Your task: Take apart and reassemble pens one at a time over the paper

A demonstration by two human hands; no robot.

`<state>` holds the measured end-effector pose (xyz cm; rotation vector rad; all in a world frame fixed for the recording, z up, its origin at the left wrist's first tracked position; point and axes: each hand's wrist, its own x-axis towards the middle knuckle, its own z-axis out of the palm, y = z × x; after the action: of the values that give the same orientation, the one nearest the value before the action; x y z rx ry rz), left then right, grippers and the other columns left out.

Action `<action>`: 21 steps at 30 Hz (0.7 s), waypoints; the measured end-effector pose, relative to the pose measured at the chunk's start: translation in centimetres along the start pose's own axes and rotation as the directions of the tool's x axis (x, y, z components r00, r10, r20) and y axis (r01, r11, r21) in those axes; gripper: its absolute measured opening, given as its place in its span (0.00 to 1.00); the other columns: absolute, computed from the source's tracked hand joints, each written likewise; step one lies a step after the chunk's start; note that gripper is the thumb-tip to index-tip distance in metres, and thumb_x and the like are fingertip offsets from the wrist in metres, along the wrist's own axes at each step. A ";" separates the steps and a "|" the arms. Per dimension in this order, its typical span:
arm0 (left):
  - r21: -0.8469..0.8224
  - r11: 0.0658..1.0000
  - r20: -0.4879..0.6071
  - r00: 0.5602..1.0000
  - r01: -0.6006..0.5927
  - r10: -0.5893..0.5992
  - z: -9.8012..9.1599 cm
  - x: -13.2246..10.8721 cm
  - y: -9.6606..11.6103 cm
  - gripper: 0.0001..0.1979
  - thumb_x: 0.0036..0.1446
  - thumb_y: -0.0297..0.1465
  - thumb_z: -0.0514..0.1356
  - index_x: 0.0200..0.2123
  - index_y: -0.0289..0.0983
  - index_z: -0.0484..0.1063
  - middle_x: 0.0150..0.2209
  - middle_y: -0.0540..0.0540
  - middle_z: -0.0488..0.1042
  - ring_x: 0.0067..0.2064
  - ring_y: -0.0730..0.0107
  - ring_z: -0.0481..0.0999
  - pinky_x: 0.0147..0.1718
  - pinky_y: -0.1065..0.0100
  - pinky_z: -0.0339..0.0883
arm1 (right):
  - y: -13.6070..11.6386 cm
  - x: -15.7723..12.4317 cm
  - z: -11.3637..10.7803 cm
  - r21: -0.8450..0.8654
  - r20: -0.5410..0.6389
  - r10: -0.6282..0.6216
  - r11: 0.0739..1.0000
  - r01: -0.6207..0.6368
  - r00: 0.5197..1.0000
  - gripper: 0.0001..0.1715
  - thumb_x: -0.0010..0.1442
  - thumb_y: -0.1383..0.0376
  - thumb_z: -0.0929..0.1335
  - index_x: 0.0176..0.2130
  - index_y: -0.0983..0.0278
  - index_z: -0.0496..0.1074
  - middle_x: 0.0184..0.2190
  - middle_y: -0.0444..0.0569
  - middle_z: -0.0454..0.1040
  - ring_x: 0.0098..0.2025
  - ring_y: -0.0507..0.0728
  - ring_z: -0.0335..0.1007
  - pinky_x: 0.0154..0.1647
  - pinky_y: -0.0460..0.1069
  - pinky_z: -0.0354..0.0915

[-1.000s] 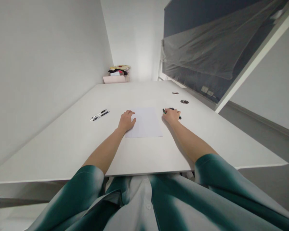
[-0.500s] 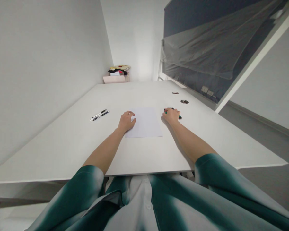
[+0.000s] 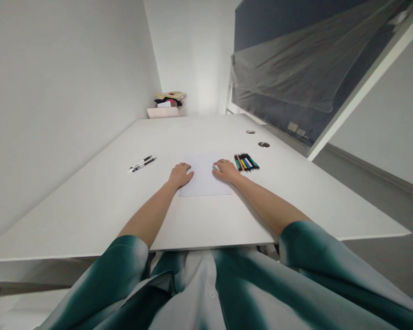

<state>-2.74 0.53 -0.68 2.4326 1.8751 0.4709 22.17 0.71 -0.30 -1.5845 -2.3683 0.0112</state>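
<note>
A blank white sheet of paper lies flat before me on the white table. Over its left edge rests my left hand, thumb apart from the fingers and nothing in it. My right hand is at the sheet's right edge, fingers stretched toward the left, also holding nothing. Just right of that hand lies a row of several coloured marker pens, side by side, among them green, red, yellow and blue ones. Two pens, black and white, lie off to the left of my left hand.
Two round metal-rimmed holes are set in the table toward the right side. A pale box with cloth-like items stands at the far end. A wall runs along the left; a dark plastic-draped panel rises at right.
My right hand has moved left from the marker pens to the paper's right edge, uncovering the row of pens. The left hand has stayed nearly still.
</note>
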 end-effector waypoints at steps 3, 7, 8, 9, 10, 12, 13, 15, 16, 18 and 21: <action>0.035 0.999 0.038 0.999 -0.005 0.004 -0.2 0.0 0.1 0.21 0.63 0.41 0.54 0.55 0.39 0.73 0.58 0.41 0.71 0.58 0.54 0.70 0.58 0.56 0.64 | -0.3 -0.1 -0.1 -0.018 0.064 0.008 1.000 -0.007 0.998 0.22 0.68 0.58 0.63 0.56 0.63 0.73 0.58 0.57 0.69 0.58 0.64 0.64 0.58 0.55 0.59; 0.047 0.999 0.037 0.999 -0.008 0.006 -0.3 -0.2 0.3 0.22 0.63 0.41 0.53 0.56 0.39 0.73 0.58 0.41 0.72 0.58 0.54 0.70 0.58 0.56 0.64 | -0.4 -0.2 -0.4 -0.019 0.078 0.015 1.000 -0.014 0.997 0.22 0.68 0.58 0.63 0.56 0.63 0.73 0.57 0.57 0.70 0.58 0.64 0.65 0.58 0.54 0.59; 0.045 0.999 0.035 0.999 -0.007 0.005 -0.3 -0.2 0.3 0.22 0.63 0.41 0.53 0.55 0.39 0.73 0.58 0.41 0.72 0.57 0.54 0.70 0.58 0.56 0.64 | -0.4 -0.2 -0.5 -0.019 0.079 0.016 1.000 -0.014 0.997 0.22 0.68 0.58 0.63 0.56 0.63 0.73 0.58 0.57 0.70 0.58 0.64 0.65 0.58 0.54 0.59; 0.043 0.999 0.032 0.999 -0.007 0.005 -0.3 -0.2 0.2 0.22 0.63 0.41 0.53 0.55 0.39 0.73 0.57 0.40 0.72 0.57 0.54 0.70 0.58 0.56 0.64 | -0.5 -0.2 -0.5 -0.020 0.079 0.017 1.000 -0.015 0.997 0.22 0.68 0.58 0.63 0.56 0.64 0.73 0.58 0.57 0.70 0.58 0.64 0.65 0.58 0.54 0.59; 0.039 0.999 0.030 1.000 -0.007 0.006 -0.3 -0.2 0.2 0.22 0.63 0.41 0.53 0.55 0.39 0.73 0.57 0.40 0.72 0.57 0.54 0.70 0.58 0.55 0.64 | -0.5 -0.2 -0.6 -0.021 0.079 0.017 1.000 -0.016 0.997 0.22 0.68 0.58 0.63 0.56 0.64 0.73 0.58 0.57 0.70 0.58 0.64 0.65 0.58 0.54 0.59; 0.030 0.999 0.024 1.000 -0.011 0.011 -0.2 -0.2 0.2 0.21 0.63 0.41 0.54 0.54 0.39 0.73 0.57 0.40 0.72 0.57 0.54 0.70 0.58 0.55 0.65 | -0.5 -0.2 -0.6 -0.021 0.080 0.019 1.000 -0.017 0.997 0.22 0.68 0.58 0.63 0.56 0.64 0.73 0.58 0.57 0.70 0.58 0.64 0.65 0.58 0.55 0.59; 0.026 1.000 0.023 1.000 -0.013 0.013 -0.2 -0.2 0.1 0.21 0.63 0.41 0.54 0.54 0.39 0.73 0.57 0.40 0.72 0.57 0.54 0.70 0.58 0.55 0.65 | -0.6 -0.2 -0.6 -0.020 0.081 0.019 1.000 -0.017 0.997 0.22 0.68 0.58 0.63 0.56 0.64 0.73 0.58 0.57 0.70 0.58 0.64 0.65 0.58 0.55 0.59; 0.019 1.000 0.024 1.000 -0.014 0.014 -0.2 -0.1 0.1 0.21 0.63 0.40 0.54 0.54 0.39 0.74 0.57 0.39 0.72 0.57 0.53 0.70 0.58 0.54 0.64 | -0.6 -0.3 -0.7 -0.018 0.081 0.019 1.000 -0.017 0.996 0.22 0.68 0.58 0.63 0.55 0.63 0.73 0.57 0.57 0.70 0.58 0.64 0.65 0.58 0.55 0.59; 0.017 1.000 0.024 1.000 -0.014 0.013 -0.1 -0.1 0.1 0.21 0.62 0.40 0.54 0.54 0.38 0.74 0.57 0.39 0.72 0.57 0.53 0.70 0.58 0.54 0.64 | -0.6 -0.3 -0.7 -0.018 0.081 0.018 1.000 -0.017 0.997 0.22 0.67 0.58 0.63 0.55 0.63 0.73 0.57 0.57 0.70 0.58 0.64 0.65 0.58 0.55 0.59; 0.014 1.000 0.023 1.000 -0.015 0.015 -0.1 -0.1 0.0 0.21 0.62 0.40 0.54 0.54 0.38 0.73 0.57 0.39 0.72 0.57 0.52 0.70 0.58 0.53 0.64 | -0.6 -0.3 -0.7 -0.018 0.078 0.019 1.000 -0.017 0.997 0.22 0.67 0.58 0.63 0.55 0.63 0.74 0.57 0.56 0.70 0.58 0.64 0.65 0.58 0.55 0.59; 0.010 1.000 0.018 1.000 -0.018 0.018 0.0 0.0 -0.1 0.21 0.62 0.40 0.54 0.54 0.39 0.74 0.57 0.40 0.72 0.57 0.53 0.71 0.57 0.54 0.65 | -0.5 -0.3 -0.6 -0.017 0.075 0.021 1.000 -0.020 0.997 0.22 0.67 0.58 0.63 0.55 0.63 0.74 0.58 0.56 0.70 0.57 0.64 0.65 0.58 0.54 0.60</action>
<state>-2.84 0.56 -0.73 2.4538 1.8542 0.4395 21.92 0.15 0.34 -1.6439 -2.4146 0.0568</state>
